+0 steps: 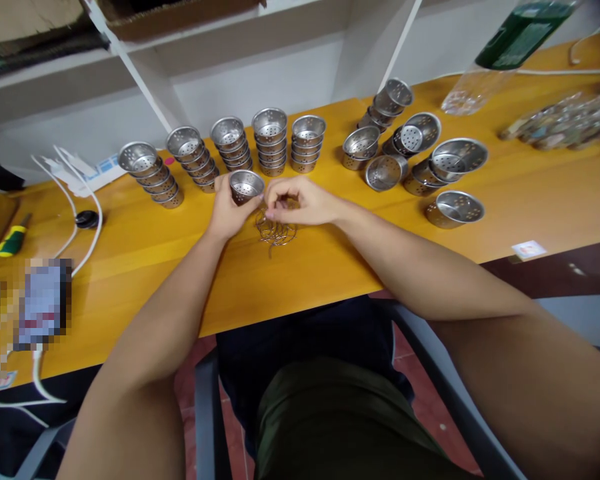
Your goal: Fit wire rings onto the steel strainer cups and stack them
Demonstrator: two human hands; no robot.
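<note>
My left hand (227, 212) is closed around a small perforated metal cup (247, 185), thumb toward its right side. The cup is tilted slightly, its round mouth facing up. Close to its right rim, my right hand (297, 200) is closed in a pinch, and thin metal wire shows at the fingertips. Part of that wire is hidden by the fingers. Just below the right hand, a loose tangle of thin bent wires (276, 233) lies on the yellow table (265, 290).
Several stacks of similar cups (270, 140) line the back of the table. More cups (455, 209) lie loosely grouped at right. A plastic bottle (505, 57) and clear bags (570, 123) sit farther right. At left are white cables (99, 227), a screwdriver (13, 240) and a phone-like device (43, 303).
</note>
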